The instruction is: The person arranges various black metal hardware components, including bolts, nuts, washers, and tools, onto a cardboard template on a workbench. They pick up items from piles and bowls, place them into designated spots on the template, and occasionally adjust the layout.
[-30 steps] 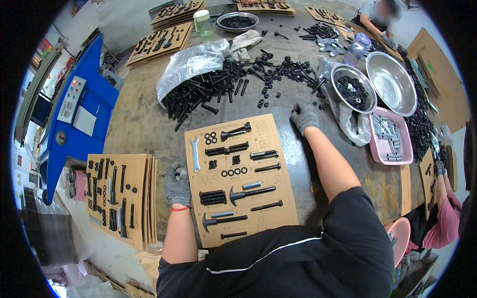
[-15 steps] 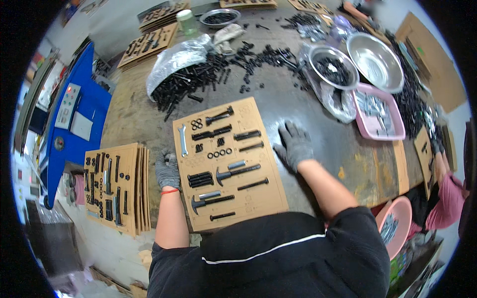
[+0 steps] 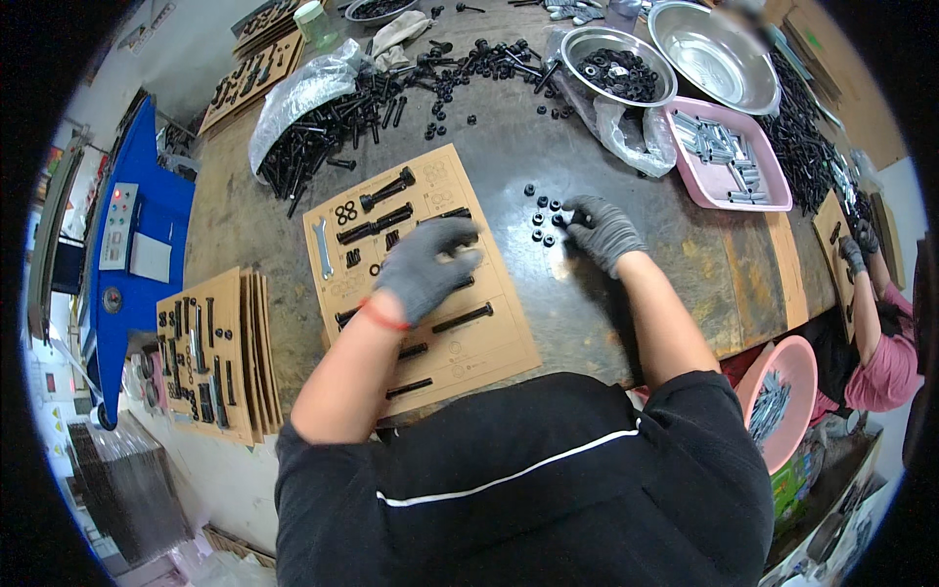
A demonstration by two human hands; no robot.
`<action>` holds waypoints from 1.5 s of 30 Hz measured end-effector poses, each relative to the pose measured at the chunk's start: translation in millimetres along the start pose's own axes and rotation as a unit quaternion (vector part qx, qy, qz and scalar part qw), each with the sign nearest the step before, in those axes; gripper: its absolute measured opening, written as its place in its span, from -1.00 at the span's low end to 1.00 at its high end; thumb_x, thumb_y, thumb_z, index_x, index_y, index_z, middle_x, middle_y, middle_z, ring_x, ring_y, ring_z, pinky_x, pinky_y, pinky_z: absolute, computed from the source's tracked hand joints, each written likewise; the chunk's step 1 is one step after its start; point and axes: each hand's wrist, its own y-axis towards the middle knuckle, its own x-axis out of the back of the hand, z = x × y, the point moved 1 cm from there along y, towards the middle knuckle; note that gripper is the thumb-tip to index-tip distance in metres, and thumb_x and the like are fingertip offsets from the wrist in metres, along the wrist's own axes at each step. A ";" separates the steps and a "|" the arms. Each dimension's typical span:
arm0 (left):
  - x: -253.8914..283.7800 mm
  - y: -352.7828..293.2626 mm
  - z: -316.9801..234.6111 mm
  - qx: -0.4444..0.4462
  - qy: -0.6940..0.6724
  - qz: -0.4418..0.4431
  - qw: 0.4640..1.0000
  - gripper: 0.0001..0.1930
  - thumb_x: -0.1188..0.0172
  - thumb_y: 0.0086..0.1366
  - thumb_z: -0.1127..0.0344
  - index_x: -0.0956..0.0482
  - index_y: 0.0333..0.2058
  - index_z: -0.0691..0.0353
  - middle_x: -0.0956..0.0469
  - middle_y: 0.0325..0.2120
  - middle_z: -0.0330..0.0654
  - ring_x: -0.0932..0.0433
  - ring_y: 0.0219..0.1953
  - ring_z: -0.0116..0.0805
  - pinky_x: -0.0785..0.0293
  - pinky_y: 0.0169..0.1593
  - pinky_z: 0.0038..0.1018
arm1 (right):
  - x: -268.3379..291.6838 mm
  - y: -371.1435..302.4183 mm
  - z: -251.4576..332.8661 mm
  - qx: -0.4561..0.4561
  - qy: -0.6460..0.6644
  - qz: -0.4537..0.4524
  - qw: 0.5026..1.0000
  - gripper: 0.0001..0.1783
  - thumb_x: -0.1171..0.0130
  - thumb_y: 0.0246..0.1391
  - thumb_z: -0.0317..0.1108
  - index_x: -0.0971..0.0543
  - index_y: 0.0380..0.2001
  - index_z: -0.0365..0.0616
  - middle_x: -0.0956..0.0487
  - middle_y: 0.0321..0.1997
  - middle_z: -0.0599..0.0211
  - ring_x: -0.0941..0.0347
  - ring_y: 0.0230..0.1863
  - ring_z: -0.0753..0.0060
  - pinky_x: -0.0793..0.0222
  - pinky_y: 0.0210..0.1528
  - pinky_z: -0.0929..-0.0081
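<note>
A tan cardboard panel [image 3: 489,338] lies tilted on the table before me, with a wrench [image 3: 322,248], black bolts [image 3: 463,317] and small black rings [image 3: 346,211] set on it. My left hand [image 3: 427,269], in a grey glove, is over the panel's middle, fingers curved and thumb apart; it hides several pieces. I see nothing in it. Right of the panel, several black nuts [image 3: 537,234] stand in a small cluster on the tabletop. My right hand [image 3: 606,235], also gloved, is at the cluster's right side, fingers bent and thumb spread, with nothing visibly held.
A bag of black bolts [image 3: 308,137] spills at the far left. Beyond the nuts are a bowl of black rings [image 3: 616,68], a metal basin [image 3: 719,59] and a pink tray of metal tubes [image 3: 734,201]. Filled panels [image 3: 210,362] lean at left. Another person's hands [image 3: 859,249] work at right.
My left hand has come from the panel's left edge to over its middle. My right hand, flat on the table before, is now bent beside a cluster of nuts. My view has shifted.
</note>
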 end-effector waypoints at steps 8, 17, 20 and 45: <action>-82.0 107.9 12.3 -0.044 0.336 0.153 0.928 -0.60 -0.21 0.12 0.19 -0.52 -0.05 0.13 -0.52 -0.12 -0.02 -0.52 -0.10 -0.07 -0.45 -0.03 -0.31 | -19.1 2.5 5.4 -0.001 -0.154 0.033 0.988 -0.72 -0.18 -0.06 -0.30 -0.54 -0.20 -0.04 -0.51 -0.17 0.06 -0.46 -0.14 0.00 -0.39 -0.05 0.22; -83.7 118.7 14.7 0.016 0.306 0.176 0.936 -0.64 -0.08 0.23 0.06 -0.59 -0.22 0.25 -0.58 -0.27 0.07 -0.54 -0.17 0.03 -0.45 -0.07 -0.25 | -11.8 0.9 3.9 0.003 -0.091 0.077 0.993 -0.64 -0.22 -0.13 -0.28 -0.54 -0.20 -0.15 -0.53 -0.19 -0.02 -0.48 -0.14 0.01 -0.40 -0.01 0.25; -83.4 121.4 18.9 0.062 0.261 0.110 0.957 -0.61 -0.19 0.17 0.04 -0.60 -0.20 0.25 -0.59 -0.26 0.06 -0.57 -0.17 -0.04 -0.45 -0.07 -0.29 | -12.0 2.6 11.7 -0.028 -0.125 0.089 0.988 -0.61 -0.25 -0.14 -0.24 -0.54 -0.19 -0.16 -0.53 -0.18 -0.01 -0.47 -0.11 0.01 -0.39 0.02 0.27; 8.0 109.8 4.4 -0.222 0.428 -0.098 0.871 -0.72 -0.31 -0.13 0.14 -0.61 -0.42 0.14 -0.49 -0.09 0.00 -0.36 0.07 0.00 -0.29 0.15 -0.24 | -11.1 10.2 34.3 -0.056 -0.179 0.073 0.979 -0.63 -0.28 -0.27 -0.21 -0.56 -0.35 -0.21 -0.58 -0.29 0.00 -0.52 -0.24 0.01 -0.45 -0.15 0.26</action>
